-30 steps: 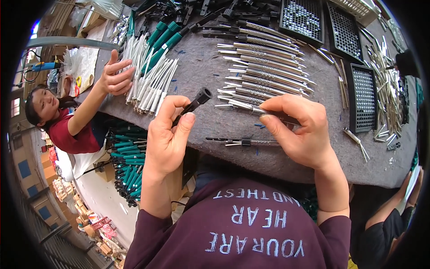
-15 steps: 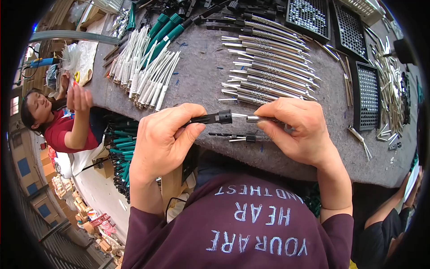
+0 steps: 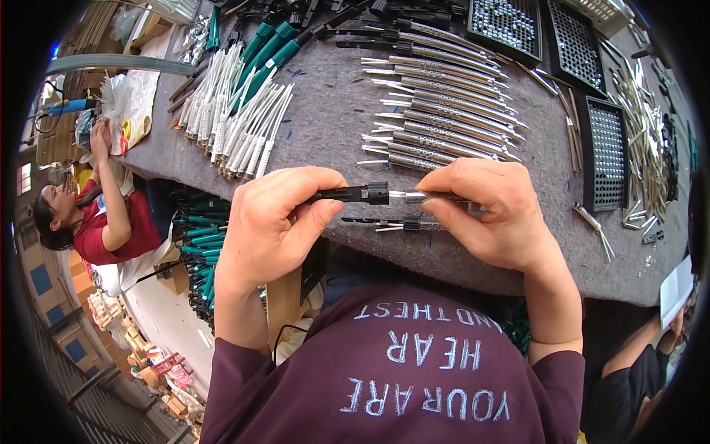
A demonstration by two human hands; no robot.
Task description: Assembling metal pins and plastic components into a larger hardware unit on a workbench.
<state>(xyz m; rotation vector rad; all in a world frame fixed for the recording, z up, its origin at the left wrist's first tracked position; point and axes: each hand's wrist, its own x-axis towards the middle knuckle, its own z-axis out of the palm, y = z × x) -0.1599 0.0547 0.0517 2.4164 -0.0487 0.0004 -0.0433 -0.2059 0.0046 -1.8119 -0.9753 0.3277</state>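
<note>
Left hand (image 3: 279,222): black plastic handle with round end (image 3: 376,194) is pinched.
Right hand (image 3: 482,207): shiny silver metal tube (image 3: 415,197) is pinched above grey tabletop (image 3: 325,140).
Thin white wires (image 3: 397,194): could be bent by a crooked push.

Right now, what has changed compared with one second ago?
The left hand has swung the black plastic holder rightward and level, bringing its collar end up to the white leads of the metal tube. The co-worker's hand withdrew leftward from the white-wired parts. The right hand still pinches the tube; the tube row lies unchanged.
</note>
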